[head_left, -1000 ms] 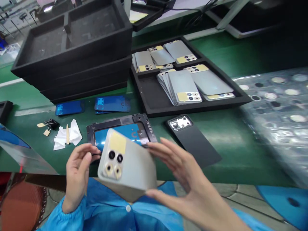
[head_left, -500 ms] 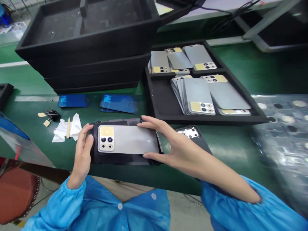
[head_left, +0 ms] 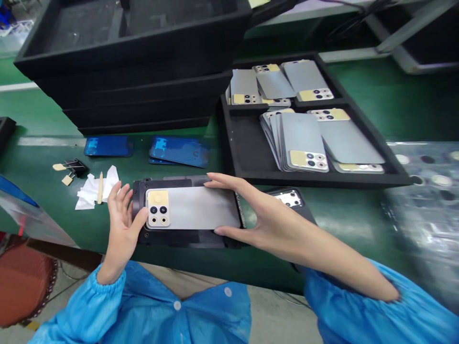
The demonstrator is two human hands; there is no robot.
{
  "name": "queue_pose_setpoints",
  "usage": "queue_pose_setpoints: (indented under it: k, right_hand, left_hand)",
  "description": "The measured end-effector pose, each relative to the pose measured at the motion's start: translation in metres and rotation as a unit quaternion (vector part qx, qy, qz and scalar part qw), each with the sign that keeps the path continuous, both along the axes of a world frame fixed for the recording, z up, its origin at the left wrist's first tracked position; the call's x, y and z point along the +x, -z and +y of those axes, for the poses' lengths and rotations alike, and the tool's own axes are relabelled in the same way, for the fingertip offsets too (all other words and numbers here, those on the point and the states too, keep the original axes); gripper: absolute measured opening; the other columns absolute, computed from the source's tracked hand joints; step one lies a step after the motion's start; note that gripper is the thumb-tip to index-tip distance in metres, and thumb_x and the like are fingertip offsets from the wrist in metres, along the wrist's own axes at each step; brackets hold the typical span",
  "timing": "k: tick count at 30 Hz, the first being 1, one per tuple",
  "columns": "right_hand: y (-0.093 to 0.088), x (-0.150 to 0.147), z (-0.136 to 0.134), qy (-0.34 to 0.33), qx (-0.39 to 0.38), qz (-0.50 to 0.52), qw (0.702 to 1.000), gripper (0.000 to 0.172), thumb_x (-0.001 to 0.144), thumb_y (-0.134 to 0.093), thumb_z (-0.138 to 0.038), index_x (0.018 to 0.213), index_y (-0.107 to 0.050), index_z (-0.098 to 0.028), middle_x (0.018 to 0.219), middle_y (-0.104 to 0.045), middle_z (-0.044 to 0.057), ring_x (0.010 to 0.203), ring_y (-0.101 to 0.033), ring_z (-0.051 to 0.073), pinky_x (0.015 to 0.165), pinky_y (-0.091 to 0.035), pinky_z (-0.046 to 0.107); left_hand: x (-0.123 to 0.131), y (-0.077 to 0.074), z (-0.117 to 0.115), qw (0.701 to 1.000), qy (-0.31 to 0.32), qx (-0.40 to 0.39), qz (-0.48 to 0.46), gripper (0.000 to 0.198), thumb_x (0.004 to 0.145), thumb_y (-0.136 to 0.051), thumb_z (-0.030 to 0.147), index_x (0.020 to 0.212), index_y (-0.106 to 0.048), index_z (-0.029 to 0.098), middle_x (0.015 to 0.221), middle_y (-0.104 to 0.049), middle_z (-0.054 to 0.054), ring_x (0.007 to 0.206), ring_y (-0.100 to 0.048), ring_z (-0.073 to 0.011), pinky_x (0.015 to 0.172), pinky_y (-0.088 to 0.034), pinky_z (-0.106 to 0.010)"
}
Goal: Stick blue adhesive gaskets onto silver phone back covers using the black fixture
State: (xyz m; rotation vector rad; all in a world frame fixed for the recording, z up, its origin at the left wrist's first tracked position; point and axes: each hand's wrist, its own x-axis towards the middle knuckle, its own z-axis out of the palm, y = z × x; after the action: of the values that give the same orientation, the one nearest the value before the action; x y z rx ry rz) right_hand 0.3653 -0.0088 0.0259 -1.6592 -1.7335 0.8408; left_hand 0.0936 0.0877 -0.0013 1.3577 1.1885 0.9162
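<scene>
A grey phone back cover (head_left: pixel 193 208) with a gold-filmed camera block at its left end lies flat in a black fixture (head_left: pixel 186 241). My left hand (head_left: pixel 122 234) stands open at the fixture's left edge, its thumb near the cover's camera end. My right hand (head_left: pixel 258 220) spans the cover's right end. Its fingertips rest along the far and near edges, and nothing is lifted. The fixture's right end is partly hidden by my right hand.
A black foam tray (head_left: pixel 322 180) holds several grey covers. Stacked black trays (head_left: pixel 136 110) stand at the back left. Blue film sheets (head_left: pixel 179 151), white wipes (head_left: pixel 89 198), a wooden stick (head_left: pixel 100 188) and a black clip (head_left: pixel 76 167) lie on the green bench. Lens-filled clear plastic (head_left: pixel 430 191) lies right.
The cover, held tilted in both hands a second ago, now lies flat in the fixture. My left hand has opened and drawn slightly back from its edge.
</scene>
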Motion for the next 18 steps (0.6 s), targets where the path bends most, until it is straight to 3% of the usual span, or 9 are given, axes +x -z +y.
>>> queue_pose_setpoints:
  k: [4, 14, 18]
  right_hand:
    - [-0.0008, -0.0022, 0.0012, -0.003, 0.004, -0.001, 1.0, 0.069, 0.087, -0.067, -0.023, 0.149, -0.038, -0.036, 0.155, -0.055, 0.003, 0.144, -0.053, 0.028, 0.117, -0.049, 0.044]
    - [-0.0019, -0.006, 0.003, -0.001, -0.004, -0.009, 1.0, 0.069, 0.088, -0.065, -0.024, 0.151, -0.038, -0.032, 0.154, -0.055, 0.006, 0.143, -0.054, 0.031, 0.117, -0.049, 0.047]
    - [-0.0019, -0.0071, 0.002, -0.001, 0.002, -0.007, 1.0, 0.068, 0.088, -0.066, -0.023, 0.151, -0.04, -0.032, 0.156, -0.054, 0.006, 0.145, -0.052, 0.031, 0.118, -0.049, 0.048]
  left_hand:
    - [-0.0007, 0.0018, -0.0011, 1.0, -0.007, -0.018, -0.017, 0.09, 0.08, -0.083, 0.045, 0.15, -0.028, 0.04, 0.159, -0.041, -0.011, 0.153, -0.036, -0.0298, 0.123, -0.035, -0.05]
    - [0.0005, 0.0012, -0.0019, 0.999, -0.015, -0.026, -0.034, 0.086, 0.079, -0.083, 0.041, 0.147, -0.031, 0.038, 0.159, -0.042, -0.011, 0.152, -0.038, -0.0283, 0.122, -0.036, -0.046]
    - [0.0021, 0.0002, -0.001, 0.998, -0.016, -0.03, -0.052, 0.08, 0.078, -0.083, 0.038, 0.143, -0.037, 0.035, 0.152, -0.05, -0.011, 0.151, -0.041, -0.0276, 0.123, -0.037, -0.045]
